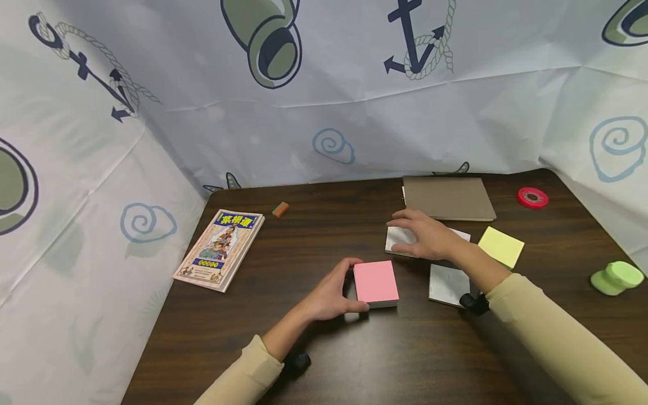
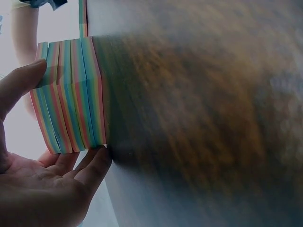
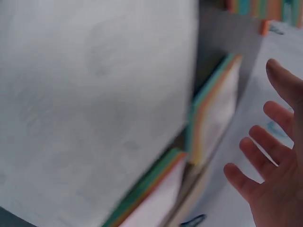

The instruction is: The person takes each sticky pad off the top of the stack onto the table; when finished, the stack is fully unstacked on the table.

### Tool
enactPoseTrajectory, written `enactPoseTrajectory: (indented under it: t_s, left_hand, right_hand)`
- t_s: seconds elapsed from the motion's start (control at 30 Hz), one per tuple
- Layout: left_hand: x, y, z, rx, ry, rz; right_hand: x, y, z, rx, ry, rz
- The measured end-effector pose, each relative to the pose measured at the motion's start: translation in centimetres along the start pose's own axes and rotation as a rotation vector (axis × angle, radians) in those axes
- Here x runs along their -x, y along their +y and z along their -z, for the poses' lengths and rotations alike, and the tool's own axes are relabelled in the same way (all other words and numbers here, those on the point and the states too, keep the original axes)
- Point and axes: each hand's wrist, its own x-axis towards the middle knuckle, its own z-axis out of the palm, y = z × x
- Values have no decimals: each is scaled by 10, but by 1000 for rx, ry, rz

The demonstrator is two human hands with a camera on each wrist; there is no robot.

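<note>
The left hand (image 1: pixel 329 295) clamps a pink stack (image 1: pixel 376 281) between thumb and fingers; the right hand (image 1: pixel 426 235), fingers spread apart, hovers over a white pad (image 1: pixel 398 237) beyond the stack.

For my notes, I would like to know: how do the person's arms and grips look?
The left sleeve and right sleeve are plain, pale cream-yellow. Near their ends show a left black device and a right black device. The left grip and right grip wear no gloves.

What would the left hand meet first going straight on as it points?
The left hand would likely meet the pink-topped paper block between its thumb and fingers; the remaining gap is hard to judge.
</note>
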Motion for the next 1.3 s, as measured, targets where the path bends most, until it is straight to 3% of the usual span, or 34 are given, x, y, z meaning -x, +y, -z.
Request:
enactPoseTrajectory:
  t_s: [0.2, 0.37, 0.47, 0.87, 1.3]
  left_hand:
    - [1, -1, 1, -7, -1, 0]
    - [1, -2, 1, -5, -7, -6]
    - [2, -2, 1, -2, -10, -8]
    - [0, -1, 2, 2, 0, -29]
    - [-2, -2, 0, -29, 9, -28]
  right_hand:
    - [12, -39, 8, -48, -11, 82]
    - [28, -71, -3, -45, -103, 176]
    - [34, -80, -12, -30, -113, 226]
    - [36, -83, -28, -22, -52, 256]
    - [40, -82, -14, 20, -20, 181]
